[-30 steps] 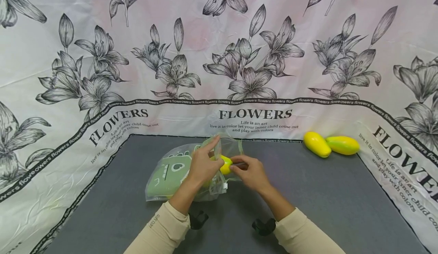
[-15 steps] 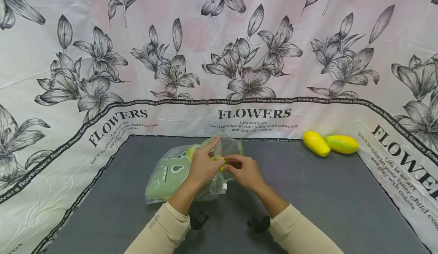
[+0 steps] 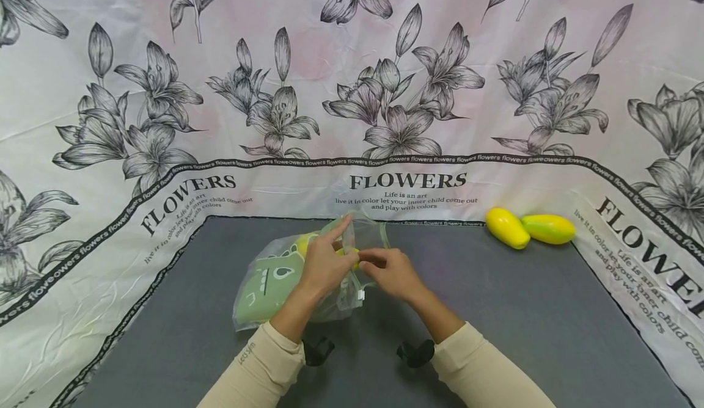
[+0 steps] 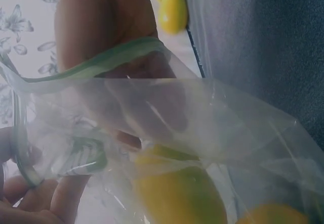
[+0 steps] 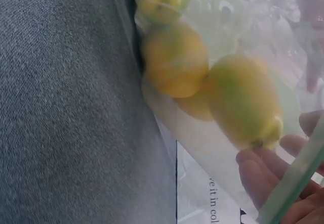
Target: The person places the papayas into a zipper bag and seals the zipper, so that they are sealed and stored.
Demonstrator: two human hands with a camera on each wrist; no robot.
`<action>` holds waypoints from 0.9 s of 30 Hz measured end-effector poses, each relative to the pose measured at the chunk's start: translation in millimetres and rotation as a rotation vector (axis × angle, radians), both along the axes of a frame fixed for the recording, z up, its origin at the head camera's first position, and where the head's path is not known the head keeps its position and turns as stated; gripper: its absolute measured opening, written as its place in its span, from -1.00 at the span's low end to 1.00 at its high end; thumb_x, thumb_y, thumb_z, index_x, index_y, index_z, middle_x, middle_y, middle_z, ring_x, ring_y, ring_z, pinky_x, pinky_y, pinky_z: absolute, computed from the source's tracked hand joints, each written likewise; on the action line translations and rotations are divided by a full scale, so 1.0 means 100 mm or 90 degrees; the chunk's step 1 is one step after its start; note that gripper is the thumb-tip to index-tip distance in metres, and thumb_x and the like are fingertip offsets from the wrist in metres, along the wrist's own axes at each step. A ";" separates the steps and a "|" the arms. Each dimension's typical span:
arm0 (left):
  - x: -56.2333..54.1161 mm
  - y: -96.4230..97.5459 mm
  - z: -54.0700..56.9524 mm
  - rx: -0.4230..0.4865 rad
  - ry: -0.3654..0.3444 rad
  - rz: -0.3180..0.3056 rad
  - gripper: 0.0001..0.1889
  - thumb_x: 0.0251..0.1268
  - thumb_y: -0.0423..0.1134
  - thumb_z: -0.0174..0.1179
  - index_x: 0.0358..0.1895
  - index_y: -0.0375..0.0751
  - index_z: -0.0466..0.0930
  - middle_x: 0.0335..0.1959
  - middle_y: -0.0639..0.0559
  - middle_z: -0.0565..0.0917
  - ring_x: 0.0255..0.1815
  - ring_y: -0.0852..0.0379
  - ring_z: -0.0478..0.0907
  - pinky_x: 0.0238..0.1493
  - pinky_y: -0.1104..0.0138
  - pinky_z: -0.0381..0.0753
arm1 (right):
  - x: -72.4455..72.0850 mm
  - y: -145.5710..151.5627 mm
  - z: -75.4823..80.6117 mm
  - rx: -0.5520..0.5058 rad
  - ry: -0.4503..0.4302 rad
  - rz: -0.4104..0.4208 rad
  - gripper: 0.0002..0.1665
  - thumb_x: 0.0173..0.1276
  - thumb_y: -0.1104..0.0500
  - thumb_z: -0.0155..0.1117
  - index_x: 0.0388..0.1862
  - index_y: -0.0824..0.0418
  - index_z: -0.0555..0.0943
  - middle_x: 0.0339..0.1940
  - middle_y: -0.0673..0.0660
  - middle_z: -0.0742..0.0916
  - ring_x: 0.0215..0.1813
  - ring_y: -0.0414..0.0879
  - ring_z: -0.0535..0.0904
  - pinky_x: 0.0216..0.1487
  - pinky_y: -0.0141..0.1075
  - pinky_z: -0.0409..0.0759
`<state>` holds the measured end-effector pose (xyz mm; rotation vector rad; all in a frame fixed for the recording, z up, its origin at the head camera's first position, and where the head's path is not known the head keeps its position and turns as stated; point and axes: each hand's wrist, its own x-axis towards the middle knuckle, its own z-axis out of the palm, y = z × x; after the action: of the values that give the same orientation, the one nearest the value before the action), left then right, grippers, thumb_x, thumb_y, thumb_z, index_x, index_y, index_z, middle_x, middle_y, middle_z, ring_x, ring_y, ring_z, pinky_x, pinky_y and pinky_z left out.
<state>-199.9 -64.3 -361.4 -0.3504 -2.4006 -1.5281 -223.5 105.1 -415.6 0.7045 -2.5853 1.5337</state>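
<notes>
A clear zip bag (image 3: 269, 286) with a green cartoon face printed on it lies on its side, mouth facing right. My left hand (image 3: 324, 267) holds the bag's mouth, its index finger stretched along the rim. Through the mouth reaches my right hand (image 3: 393, 273), its fingertips on the stem end of a yellow-green papaya (image 5: 245, 100), which is mostly inside the bag. The right wrist view shows more papayas (image 5: 175, 59) deeper in, seen through the plastic. In the left wrist view, the green-edged rim (image 4: 116, 57) crosses in front of the right hand.
Two more papayas, one upright-leaning (image 3: 507, 228) and one lying sideways (image 3: 548, 229), rest together at the back right of the grey table (image 3: 484, 298). A white flower-printed cloth (image 3: 407, 121) hangs behind the table. A white zip slider (image 3: 360, 295) sits at the bag's mouth.
My right hand has moved left into the bag's mouth, pushing the papaya further in so less of it shows. The left hand stays at the rim.
</notes>
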 end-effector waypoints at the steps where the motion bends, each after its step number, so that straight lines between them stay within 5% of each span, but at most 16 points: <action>1: 0.00 0.00 0.00 0.005 0.003 0.002 -0.26 -0.06 -0.43 0.13 0.37 -0.07 0.41 0.33 -0.03 0.41 0.02 -0.20 0.58 -0.67 0.39 0.34 | 0.00 0.01 0.00 -0.003 0.002 -0.002 -0.68 0.37 0.16 0.25 0.07 0.23 0.67 -0.07 0.08 0.73 -0.08 -0.04 0.67 -0.09 -0.12 0.61; 14: -0.04 -0.02 0.01 0.031 -0.030 0.024 -0.24 -0.05 -0.45 0.16 0.38 0.00 0.39 0.34 0.02 0.41 0.02 -0.09 0.60 -0.70 0.34 0.47 | 0.09 0.20 0.14 -0.060 0.070 -0.031 -0.71 0.36 0.21 0.26 -0.01 0.33 0.68 -0.11 0.16 0.74 -0.15 -0.03 0.69 -0.11 -0.10 0.62; 27: -0.03 -0.03 -0.02 0.024 -0.016 0.024 -0.26 -0.03 -0.43 0.15 0.38 -0.02 0.39 0.35 -0.01 0.40 0.02 -0.14 0.60 -0.76 0.40 0.36 | 0.16 0.47 0.42 -0.090 0.115 -0.091 -0.65 0.31 0.23 0.31 0.07 0.28 0.64 -0.03 0.18 0.71 -0.06 0.02 0.64 -0.05 -0.12 0.60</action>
<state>-202.9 -66.9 -363.2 -0.2777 -2.3800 -1.5671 -207.7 151.6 -373.8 0.5988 -2.3173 1.5162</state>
